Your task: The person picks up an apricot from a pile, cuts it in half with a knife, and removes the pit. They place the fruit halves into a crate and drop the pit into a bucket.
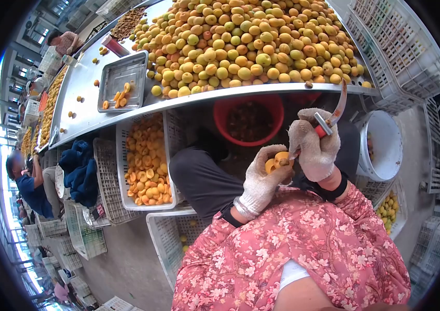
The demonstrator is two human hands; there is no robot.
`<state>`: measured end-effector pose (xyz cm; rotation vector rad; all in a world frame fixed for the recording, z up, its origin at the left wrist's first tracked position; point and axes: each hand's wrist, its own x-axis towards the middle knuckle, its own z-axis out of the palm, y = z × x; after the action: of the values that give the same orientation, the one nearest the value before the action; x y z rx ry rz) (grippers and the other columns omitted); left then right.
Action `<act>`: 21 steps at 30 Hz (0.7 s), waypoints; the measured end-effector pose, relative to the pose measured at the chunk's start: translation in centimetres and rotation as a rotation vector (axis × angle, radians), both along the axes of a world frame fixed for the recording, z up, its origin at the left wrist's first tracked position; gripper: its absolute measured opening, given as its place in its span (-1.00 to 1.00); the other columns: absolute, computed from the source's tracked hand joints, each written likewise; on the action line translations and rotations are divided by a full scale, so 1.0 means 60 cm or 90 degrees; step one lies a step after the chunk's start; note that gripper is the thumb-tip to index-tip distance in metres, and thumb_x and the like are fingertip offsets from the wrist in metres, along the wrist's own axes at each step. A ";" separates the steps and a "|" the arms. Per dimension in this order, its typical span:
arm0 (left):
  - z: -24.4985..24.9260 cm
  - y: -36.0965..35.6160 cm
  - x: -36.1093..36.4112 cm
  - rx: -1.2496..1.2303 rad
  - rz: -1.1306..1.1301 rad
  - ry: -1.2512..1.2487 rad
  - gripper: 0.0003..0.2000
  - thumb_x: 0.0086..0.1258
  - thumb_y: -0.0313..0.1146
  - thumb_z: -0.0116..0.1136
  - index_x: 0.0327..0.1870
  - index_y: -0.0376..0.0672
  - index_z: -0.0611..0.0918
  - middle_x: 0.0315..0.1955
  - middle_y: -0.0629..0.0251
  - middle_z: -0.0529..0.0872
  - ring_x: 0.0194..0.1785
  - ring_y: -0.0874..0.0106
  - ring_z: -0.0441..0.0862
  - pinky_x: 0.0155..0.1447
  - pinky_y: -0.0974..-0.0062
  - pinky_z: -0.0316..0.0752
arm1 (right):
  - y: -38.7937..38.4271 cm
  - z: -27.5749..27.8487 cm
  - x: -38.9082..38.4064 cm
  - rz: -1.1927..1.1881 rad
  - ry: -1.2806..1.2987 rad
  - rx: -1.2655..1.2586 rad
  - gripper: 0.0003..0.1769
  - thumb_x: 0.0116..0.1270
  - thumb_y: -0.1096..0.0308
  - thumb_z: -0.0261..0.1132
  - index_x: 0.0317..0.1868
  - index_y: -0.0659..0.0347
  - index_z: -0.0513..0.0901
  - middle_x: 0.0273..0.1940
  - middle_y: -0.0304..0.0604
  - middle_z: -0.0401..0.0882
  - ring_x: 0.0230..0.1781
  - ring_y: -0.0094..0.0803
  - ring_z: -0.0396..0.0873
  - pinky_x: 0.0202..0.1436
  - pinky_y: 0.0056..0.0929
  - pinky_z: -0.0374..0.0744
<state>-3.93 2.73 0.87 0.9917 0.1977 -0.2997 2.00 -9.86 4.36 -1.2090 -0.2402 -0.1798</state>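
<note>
Both my hands wear whitish knit gloves above my lap. My left hand is closed on a split apricot, its orange inside and brown pit showing. Close beside it, my right hand is wrapped round the red handle of a curved knife, whose stained blade points up and away from the fruit. The fingertips of my right hand come near or touch the apricot; exactly which I cannot tell. Beyond my hands, a large heap of whole apricots lies on the metal table.
Under the table edge stands a red basin. A white bucket is at the right, a crate of apricot halves at the left. On the table sits a metal tray with a few pieces. A person sits at far left.
</note>
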 end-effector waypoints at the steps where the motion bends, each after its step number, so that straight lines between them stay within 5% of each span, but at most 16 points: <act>1: -0.001 -0.001 0.000 -0.001 -0.003 0.000 -0.57 0.29 -0.58 0.27 0.19 -0.22 0.48 -0.08 0.26 0.62 -0.12 0.51 0.63 -0.07 0.58 0.59 | 0.000 -0.001 -0.002 -0.013 -0.040 -0.029 -0.70 0.39 0.65 0.23 0.09 0.28 0.48 -0.32 -0.25 0.56 -0.47 -0.65 0.55 -0.46 -0.66 0.52; 6: -0.019 -0.014 -0.006 0.019 0.045 -0.020 -0.59 0.31 -0.55 0.28 0.17 -0.23 0.47 -0.10 0.25 0.63 -0.22 0.52 0.64 -0.11 0.57 0.60 | -0.009 -0.030 -0.003 -0.081 -0.125 -0.196 -0.70 0.30 0.60 0.34 0.02 0.32 0.54 -0.18 -0.20 0.65 -0.24 -0.57 0.64 -0.16 -0.58 0.62; 15: -0.009 -0.022 -0.020 -0.039 0.035 0.065 -0.68 0.35 -0.49 0.27 0.09 -0.20 0.49 -0.21 0.31 0.63 -0.29 0.58 0.60 -0.25 0.66 0.55 | 0.007 -0.029 -0.009 -0.037 0.018 -0.101 -0.74 0.33 0.62 0.32 0.00 0.29 0.53 -0.22 -0.28 0.61 -0.28 -0.64 0.57 -0.21 -0.63 0.57; 19: -0.038 -0.028 -0.022 -0.004 0.058 0.030 -0.66 0.38 -0.46 0.27 0.12 -0.18 0.46 -0.26 0.27 0.64 -0.39 0.55 0.61 -0.37 0.65 0.50 | 0.008 -0.050 -0.003 -0.067 -0.129 -0.213 -0.74 0.31 0.60 0.34 -0.03 0.30 0.53 -0.26 -0.27 0.61 -0.33 -0.64 0.57 -0.24 -0.61 0.57; 21: -0.038 -0.030 -0.019 0.076 0.068 -0.015 -0.66 0.40 -0.46 0.23 0.14 -0.17 0.46 -0.23 0.29 0.64 -0.36 0.55 0.63 -0.34 0.66 0.54 | 0.006 -0.043 0.002 0.002 0.072 -0.061 -0.77 0.32 0.61 0.32 -0.04 0.29 0.53 -0.28 -0.28 0.59 -0.35 -0.63 0.56 -0.25 -0.62 0.56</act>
<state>-5.08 0.94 -1.38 1.0984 0.2486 -0.1794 2.11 -9.47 1.79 -1.3087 -0.1529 -0.0976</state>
